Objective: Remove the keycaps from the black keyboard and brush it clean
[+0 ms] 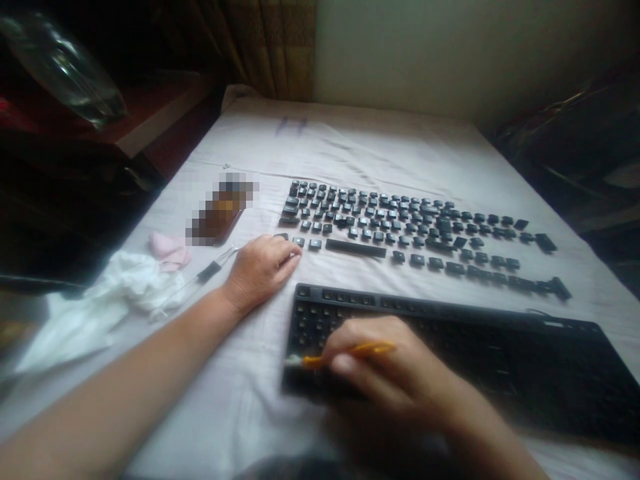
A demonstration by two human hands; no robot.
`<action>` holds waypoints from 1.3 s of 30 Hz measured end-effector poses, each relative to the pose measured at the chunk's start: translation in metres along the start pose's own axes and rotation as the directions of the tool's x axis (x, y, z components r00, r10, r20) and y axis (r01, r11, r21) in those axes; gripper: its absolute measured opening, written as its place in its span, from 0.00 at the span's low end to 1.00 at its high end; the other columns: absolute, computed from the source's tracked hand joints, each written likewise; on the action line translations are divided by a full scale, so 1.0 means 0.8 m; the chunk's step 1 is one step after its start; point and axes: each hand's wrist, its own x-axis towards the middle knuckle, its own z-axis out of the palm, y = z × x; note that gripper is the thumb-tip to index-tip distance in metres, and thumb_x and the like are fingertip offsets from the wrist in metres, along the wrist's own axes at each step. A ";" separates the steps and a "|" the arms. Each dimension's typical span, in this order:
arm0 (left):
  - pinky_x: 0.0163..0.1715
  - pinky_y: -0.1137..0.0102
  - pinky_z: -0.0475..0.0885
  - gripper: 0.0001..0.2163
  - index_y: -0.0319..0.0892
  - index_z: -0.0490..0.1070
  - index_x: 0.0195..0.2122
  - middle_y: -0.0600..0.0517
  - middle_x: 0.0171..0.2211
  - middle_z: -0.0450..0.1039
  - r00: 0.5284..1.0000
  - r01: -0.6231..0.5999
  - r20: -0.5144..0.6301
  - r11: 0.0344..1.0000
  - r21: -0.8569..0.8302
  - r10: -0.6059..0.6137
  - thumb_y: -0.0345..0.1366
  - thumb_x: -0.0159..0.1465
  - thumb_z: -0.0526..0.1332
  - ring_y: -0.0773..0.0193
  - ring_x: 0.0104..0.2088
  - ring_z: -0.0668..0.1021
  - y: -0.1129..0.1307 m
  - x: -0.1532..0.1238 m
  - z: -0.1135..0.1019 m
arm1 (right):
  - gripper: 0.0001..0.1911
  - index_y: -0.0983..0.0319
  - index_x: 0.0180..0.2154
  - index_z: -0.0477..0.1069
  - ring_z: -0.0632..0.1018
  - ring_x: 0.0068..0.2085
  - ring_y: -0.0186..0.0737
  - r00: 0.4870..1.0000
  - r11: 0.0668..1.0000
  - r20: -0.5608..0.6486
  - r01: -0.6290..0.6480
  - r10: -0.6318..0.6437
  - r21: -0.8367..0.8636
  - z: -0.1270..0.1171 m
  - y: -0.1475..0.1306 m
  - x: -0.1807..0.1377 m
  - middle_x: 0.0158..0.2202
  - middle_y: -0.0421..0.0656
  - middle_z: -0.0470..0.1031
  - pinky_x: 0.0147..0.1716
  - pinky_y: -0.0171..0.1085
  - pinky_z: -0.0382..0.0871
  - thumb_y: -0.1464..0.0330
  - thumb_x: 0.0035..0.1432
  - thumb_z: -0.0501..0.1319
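Note:
A black keyboard frame with its keycaps removed lies near me on a white cloth. My right hand rests on its left end, fingers closed round a thin orange-handled swab or brush whose pale tip touches the frame's left edge. My left hand lies on the cloth beyond the frame, fingers curled, its fingertips at a loose keycap in the bottom row. Several black keycaps are laid out in keyboard order further back, with the long space bar among them.
A brown bottle lies left of the keycaps. Crumpled white tissue, a pink pad and a thin black-tipped tool sit at the left. A dark bag stands at the far left. A wall and curtain rise behind.

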 end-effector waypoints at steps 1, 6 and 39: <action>0.42 0.65 0.69 0.10 0.44 0.75 0.39 0.51 0.36 0.78 1.000 0.000 0.001 1.000 0.000 0.000 0.39 0.68 0.55 0.60 0.39 0.77 0.000 0.000 0.000 | 0.11 0.62 0.35 0.74 0.79 0.28 0.34 1.000 1.000 0.020 -0.018 0.017 0.025 -0.001 -0.001 -0.001 0.29 0.42 0.80 0.29 0.30 0.72 0.69 0.68 0.55; 0.42 0.65 0.69 0.09 0.44 0.75 0.39 0.51 0.36 0.78 1.000 0.003 -0.001 1.000 0.001 -0.003 0.39 0.68 0.56 0.60 0.39 0.77 -0.001 0.000 0.000 | 0.10 0.62 0.35 0.73 0.77 0.26 0.32 0.993 0.998 -0.119 0.004 0.002 0.055 -0.005 -0.001 0.000 0.28 0.41 0.78 0.27 0.28 0.70 0.71 0.68 0.55; 0.39 0.67 0.69 0.09 0.44 0.75 0.39 0.50 0.35 0.76 0.994 -0.102 -0.034 0.991 0.088 0.105 0.37 0.68 0.55 0.62 0.38 0.76 -0.004 -0.003 0.002 | 0.11 0.59 0.33 0.76 0.76 0.20 0.35 0.831 0.987 -0.534 -0.100 0.154 0.130 0.013 0.003 -0.012 0.22 0.39 0.76 0.19 0.30 0.71 0.67 0.68 0.58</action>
